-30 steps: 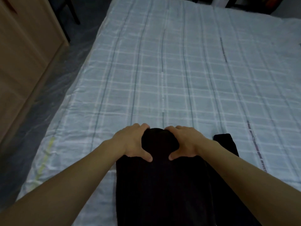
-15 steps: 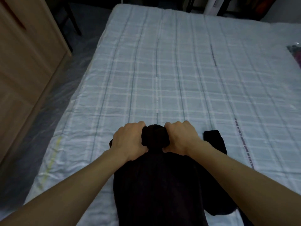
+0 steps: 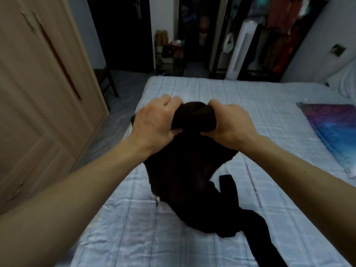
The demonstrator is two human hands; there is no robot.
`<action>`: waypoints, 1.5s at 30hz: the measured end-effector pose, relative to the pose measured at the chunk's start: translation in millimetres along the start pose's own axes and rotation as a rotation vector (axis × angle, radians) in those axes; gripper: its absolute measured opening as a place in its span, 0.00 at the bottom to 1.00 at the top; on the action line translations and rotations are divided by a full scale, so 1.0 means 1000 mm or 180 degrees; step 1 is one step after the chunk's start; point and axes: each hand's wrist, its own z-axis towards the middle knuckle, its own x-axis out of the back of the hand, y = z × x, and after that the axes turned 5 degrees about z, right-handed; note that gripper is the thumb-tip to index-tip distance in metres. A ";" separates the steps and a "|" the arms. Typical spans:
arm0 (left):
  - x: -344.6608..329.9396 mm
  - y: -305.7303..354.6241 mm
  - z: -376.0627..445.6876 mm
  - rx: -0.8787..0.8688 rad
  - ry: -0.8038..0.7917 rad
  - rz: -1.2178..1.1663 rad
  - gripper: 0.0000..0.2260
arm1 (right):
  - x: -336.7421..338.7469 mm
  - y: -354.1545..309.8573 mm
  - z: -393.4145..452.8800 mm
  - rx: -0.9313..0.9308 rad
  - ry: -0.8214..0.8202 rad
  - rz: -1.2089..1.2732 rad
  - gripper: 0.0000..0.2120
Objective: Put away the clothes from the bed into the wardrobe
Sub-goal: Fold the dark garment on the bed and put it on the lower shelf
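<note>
Hands, two of them: left hand and right hand each have a grip clamped on the collar end of one black garment, its top raised, its lower part and sleeve trailing on the bed. Bare checked cover lies open on all sides. One purple-blue packet sits near the bed's right edge. Left, past a floor strip, stands the wooden wardrobe, doors closed.
</note>
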 end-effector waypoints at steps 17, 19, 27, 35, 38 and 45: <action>-0.096 0.043 -0.284 -0.0151 -0.1219 -0.0042 0.43 | -0.170 -0.036 -0.242 0.0609 -0.0567 -0.0248 0.34; -0.117 0.053 -0.330 -0.0004 -0.1735 -0.0268 0.44 | -0.197 -0.041 -0.287 0.0508 -0.1031 -0.0210 0.33; -0.128 0.072 -0.383 -0.0019 -0.2316 -0.0393 0.45 | -0.213 -0.049 -0.354 0.0056 -0.1654 0.0087 0.32; -0.109 0.047 -0.337 -0.0072 -0.2366 -0.0528 0.31 | -0.197 -0.050 -0.305 0.0106 -0.1919 0.0241 0.20; -0.113 0.031 -0.314 -0.0049 -0.2484 -0.0692 0.28 | -0.193 -0.045 -0.283 0.0000 -0.1924 0.0479 0.23; -0.149 -0.025 -0.232 -0.0209 -0.3052 -0.1345 0.24 | -0.201 -0.027 -0.219 -0.0290 -0.1848 0.0324 0.28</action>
